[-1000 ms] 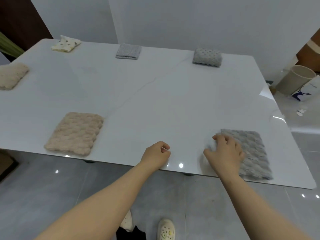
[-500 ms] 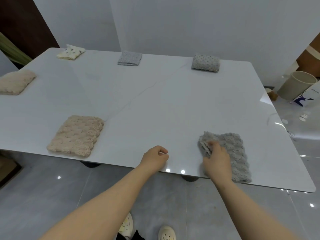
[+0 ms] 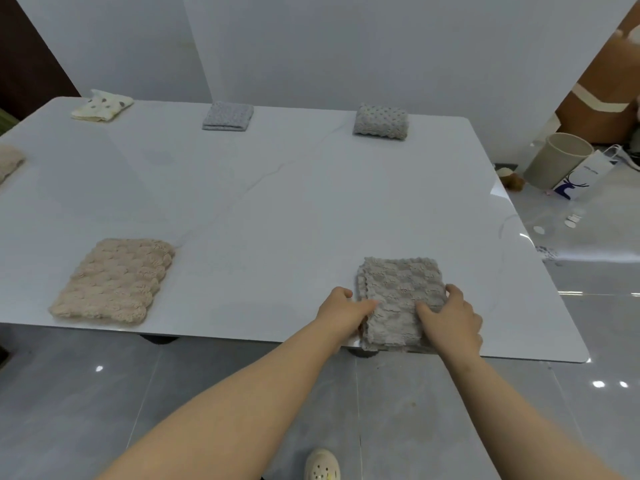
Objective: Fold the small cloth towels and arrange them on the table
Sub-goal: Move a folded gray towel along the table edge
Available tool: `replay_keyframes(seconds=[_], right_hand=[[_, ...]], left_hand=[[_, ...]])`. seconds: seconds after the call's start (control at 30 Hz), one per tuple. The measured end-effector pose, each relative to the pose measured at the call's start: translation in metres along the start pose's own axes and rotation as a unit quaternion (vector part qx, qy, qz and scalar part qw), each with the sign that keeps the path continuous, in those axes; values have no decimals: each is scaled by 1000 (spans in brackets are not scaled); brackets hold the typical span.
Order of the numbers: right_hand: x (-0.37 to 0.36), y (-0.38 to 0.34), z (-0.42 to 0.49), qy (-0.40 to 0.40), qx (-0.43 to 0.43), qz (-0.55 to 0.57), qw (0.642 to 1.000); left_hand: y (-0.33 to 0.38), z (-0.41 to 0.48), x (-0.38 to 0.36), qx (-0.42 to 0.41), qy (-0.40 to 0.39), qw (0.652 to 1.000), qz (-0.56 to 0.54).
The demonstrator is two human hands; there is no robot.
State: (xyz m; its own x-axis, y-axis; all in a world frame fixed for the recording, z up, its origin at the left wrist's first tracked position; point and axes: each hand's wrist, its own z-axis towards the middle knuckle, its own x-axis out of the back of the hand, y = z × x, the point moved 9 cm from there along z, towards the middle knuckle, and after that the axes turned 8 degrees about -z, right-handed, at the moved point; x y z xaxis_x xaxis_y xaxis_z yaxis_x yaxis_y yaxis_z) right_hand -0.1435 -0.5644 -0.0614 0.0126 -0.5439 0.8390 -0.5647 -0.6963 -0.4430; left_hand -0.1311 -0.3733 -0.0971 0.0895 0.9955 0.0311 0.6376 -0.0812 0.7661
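Hands reach in from the bottom of a head-worn camera view onto a glossy white table [image 3: 277, 209] with faint grey veins. Both bare forearms stretch toward a folded grey checked towel [image 3: 401, 289], which lies at the table's near edge, right of centre, its lower end level with the rim.

The left hand [image 3: 341, 311] holds the towel's left side, thumb lying on top of the cloth and fingers curled against the edge. The right hand [image 3: 450, 317] holds the right side the same way, thumb on top pointing inward and fingers curved round the edge. The two hands sit apart, with the towel between them.

Five more folded towels rest on the table, well apart from one another. A fluffy beige towel [image 3: 114, 280] lies near the front edge on the left. Another beige towel [image 3: 8, 162] is cut off by the left border. Along the far edge sit a cream spotted towel [image 3: 102, 105] at the left corner, a pale grey towel [image 3: 228, 116] in the middle, and a knobbly grey towel [image 3: 381, 121] to the right.

Beyond the table's right side, on the shiny grey tiled floor [image 3: 588, 323], stand a beige bin [image 3: 557, 159] and a white paper bag [image 3: 581, 176] with a blue deer print. A pale perforated shoe [image 3: 322, 464] shows at the bottom.
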Motion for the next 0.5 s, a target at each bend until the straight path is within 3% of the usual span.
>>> replay_keyframes(seconds=[0.17, 0.5], right_hand=[[-13, -10, -4, -34, 33, 74, 996], [-37, -42, -14, -91, 84, 143, 982]], left_hand=[[-2, 0, -8, -17, 20, 1000, -3], [3, -5, 53, -60, 92, 994, 10]])
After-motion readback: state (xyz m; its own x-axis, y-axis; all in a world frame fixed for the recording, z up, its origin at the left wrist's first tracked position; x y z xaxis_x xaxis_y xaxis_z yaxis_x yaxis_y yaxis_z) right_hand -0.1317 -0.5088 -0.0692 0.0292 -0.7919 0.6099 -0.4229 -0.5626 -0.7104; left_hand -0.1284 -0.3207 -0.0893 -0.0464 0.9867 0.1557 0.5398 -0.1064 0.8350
